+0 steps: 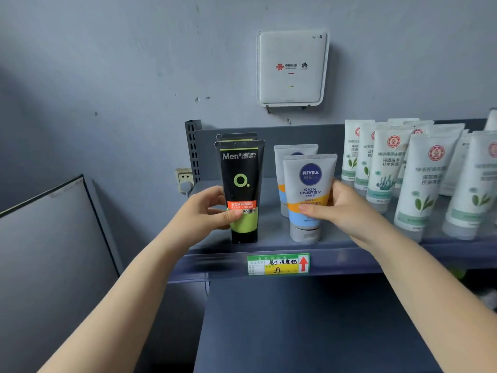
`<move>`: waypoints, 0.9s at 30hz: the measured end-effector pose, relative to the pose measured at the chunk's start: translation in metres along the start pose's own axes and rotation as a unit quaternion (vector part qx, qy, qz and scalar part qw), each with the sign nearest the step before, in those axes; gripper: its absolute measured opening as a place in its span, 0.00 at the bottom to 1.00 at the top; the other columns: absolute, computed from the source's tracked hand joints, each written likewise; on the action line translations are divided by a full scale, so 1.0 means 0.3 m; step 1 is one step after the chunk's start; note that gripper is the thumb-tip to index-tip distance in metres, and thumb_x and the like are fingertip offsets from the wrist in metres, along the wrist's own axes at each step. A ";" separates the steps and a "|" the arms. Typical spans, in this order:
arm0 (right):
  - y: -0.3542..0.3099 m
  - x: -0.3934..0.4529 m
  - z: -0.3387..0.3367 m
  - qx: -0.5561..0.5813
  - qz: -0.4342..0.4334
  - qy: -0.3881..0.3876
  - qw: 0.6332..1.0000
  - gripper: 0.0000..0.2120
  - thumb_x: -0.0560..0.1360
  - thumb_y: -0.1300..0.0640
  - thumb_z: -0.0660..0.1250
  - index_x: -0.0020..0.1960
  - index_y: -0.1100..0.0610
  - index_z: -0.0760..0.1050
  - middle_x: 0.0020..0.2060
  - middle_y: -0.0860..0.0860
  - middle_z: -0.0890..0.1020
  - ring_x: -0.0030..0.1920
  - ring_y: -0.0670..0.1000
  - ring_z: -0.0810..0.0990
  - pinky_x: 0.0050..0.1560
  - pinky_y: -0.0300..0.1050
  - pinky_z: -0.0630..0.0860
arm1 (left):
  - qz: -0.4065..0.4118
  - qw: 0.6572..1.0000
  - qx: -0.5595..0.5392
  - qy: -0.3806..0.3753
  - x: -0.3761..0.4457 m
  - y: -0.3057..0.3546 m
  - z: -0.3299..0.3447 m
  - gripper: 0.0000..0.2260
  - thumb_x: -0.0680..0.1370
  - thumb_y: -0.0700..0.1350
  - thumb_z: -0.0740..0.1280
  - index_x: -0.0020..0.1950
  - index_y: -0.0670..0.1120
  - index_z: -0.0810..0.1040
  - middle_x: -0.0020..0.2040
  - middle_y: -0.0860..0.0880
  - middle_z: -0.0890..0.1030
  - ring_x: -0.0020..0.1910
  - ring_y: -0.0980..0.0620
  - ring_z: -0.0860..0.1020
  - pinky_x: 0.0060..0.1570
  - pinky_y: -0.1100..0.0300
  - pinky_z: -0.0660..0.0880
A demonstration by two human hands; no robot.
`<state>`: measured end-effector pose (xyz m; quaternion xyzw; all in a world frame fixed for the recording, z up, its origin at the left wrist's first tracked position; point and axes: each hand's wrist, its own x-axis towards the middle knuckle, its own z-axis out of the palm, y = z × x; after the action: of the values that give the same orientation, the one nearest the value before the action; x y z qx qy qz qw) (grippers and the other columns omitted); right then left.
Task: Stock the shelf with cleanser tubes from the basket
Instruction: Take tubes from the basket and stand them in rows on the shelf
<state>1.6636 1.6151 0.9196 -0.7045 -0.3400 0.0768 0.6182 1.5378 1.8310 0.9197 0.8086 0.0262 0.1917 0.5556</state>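
A black and green Mentholatum tube (240, 181) stands upright on the grey shelf (274, 238), cap down. My left hand (212, 208) grips its lower part, thumb across the front. A second black tube stands right behind it. To the right a white Nivea Men tube (309, 184) stands cap down, and my right hand (341, 205) holds it from the right side, thumb on the orange band. Another Nivea tube (285, 157) stands behind it. The basket is out of view.
Several white and green cleanser tubes (419, 181) fill the shelf's right part. A price label (278, 264) hangs on the shelf's front edge. A white router (291, 68) is fixed to the wall above. A socket (184, 180) and a dark-framed panel (53, 238) are at the left.
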 end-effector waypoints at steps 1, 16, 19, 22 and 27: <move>0.002 -0.003 -0.005 0.000 0.000 -0.004 1.000 0.17 0.67 0.64 0.74 0.50 0.49 0.74 0.50 0.46 0.83 0.53 0.47 0.81 0.56 0.45 0.76 | 0.000 1.000 0.001 -0.001 -0.001 0.001 0.001 0.14 0.70 0.41 0.71 0.55 0.48 0.77 0.55 0.44 0.81 0.50 0.43 0.81 0.55 0.44 0.77; -0.024 -0.012 -0.040 0.038 -0.040 0.006 0.998 0.16 0.66 0.55 0.73 0.52 0.49 0.74 0.50 0.45 0.82 0.52 0.45 0.81 0.53 0.43 0.75 | 0.009 0.999 0.035 -0.031 -0.015 0.028 -0.012 0.20 0.68 0.49 0.70 0.58 0.47 0.77 0.55 0.45 0.81 0.50 0.44 0.81 0.50 0.49 0.78; -0.092 0.020 -0.074 0.103 -0.090 0.063 0.989 0.21 0.63 0.39 0.72 0.48 0.50 0.74 0.46 0.45 0.81 0.47 0.44 0.80 0.46 0.39 0.75 | 0.046 0.998 -0.005 0.037 0.002 0.061 -0.054 0.22 0.70 0.59 0.70 0.55 0.44 0.77 0.51 0.45 0.81 0.47 0.51 0.81 0.44 0.56 0.79; -0.153 0.088 -0.108 0.144 -0.085 0.103 0.980 0.14 0.71 0.40 0.66 0.45 0.50 0.74 0.46 0.47 0.79 0.51 0.46 0.78 0.50 0.41 0.75 | 0.064 0.989 -0.076 0.110 0.050 0.104 -0.110 0.21 0.69 0.57 0.70 0.55 0.44 0.77 0.48 0.47 0.80 0.47 0.50 0.79 0.42 0.58 0.78; -0.170 0.206 -0.113 0.103 -0.016 0.083 0.991 0.06 0.75 0.58 0.66 0.52 0.54 0.73 0.50 0.50 0.78 0.56 0.50 0.76 0.61 0.47 0.72 | 0.019 0.995 -0.020 0.095 0.167 0.126 -0.152 0.25 0.68 0.50 0.69 0.63 0.46 0.72 0.59 0.46 0.79 0.55 0.48 0.78 0.50 0.54 0.76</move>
<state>1.7087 1.6231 0.9935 -0.6358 -0.2887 0.0427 0.7145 1.5622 1.8699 0.9822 0.7760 0.0595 0.2788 0.5627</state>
